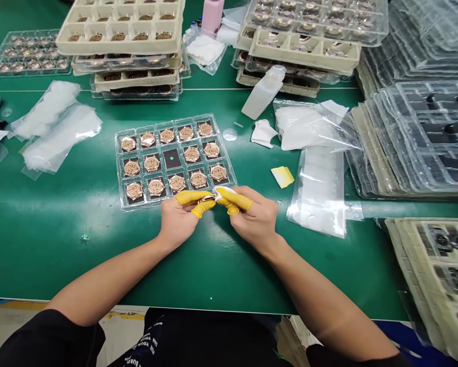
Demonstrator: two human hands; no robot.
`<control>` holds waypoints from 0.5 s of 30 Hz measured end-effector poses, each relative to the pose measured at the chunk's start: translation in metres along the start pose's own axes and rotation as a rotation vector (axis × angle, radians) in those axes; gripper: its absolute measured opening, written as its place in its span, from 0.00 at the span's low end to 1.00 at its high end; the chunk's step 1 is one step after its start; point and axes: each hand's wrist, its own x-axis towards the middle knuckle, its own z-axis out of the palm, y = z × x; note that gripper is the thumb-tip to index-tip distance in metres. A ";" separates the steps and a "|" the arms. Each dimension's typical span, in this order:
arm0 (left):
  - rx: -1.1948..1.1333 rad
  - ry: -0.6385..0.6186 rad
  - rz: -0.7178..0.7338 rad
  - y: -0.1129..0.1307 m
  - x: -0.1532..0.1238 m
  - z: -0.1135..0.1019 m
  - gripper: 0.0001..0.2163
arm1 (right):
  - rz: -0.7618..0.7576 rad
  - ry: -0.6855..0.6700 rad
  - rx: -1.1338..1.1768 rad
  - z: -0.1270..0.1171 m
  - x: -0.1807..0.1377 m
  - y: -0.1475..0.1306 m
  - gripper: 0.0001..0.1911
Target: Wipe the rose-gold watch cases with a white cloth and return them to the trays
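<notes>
Left hand (180, 219) closes on a watch case (207, 199) at the centre of the frame, pinching it between thumb and finger in yellow finger covers (190, 197). Right hand (256, 216), also in yellow covers, grips a white cloth (224, 190) at the case's right end. Just beyond them, left of centre, lies a clear tray (148, 204) in three rows of five; gold-coloured cases (155, 187) sit in its compartments, and the middle one shows a black pad (171, 159) with a green dot. Right of centre are a yellow scrap (283, 177), a clear packet (320, 196) and a tilted white bottle (264, 93). More packets (62, 135) lie at left. Stacked trays (117, 47) fill the upper left, with a pink bottle (212, 18) at top centre. Further stacks (389, 148) line the right edge of the green table (229, 275).
</notes>
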 end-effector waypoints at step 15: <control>0.032 -0.188 0.059 -0.003 0.007 -0.004 0.10 | 0.600 -0.027 0.653 0.009 -0.002 -0.008 0.10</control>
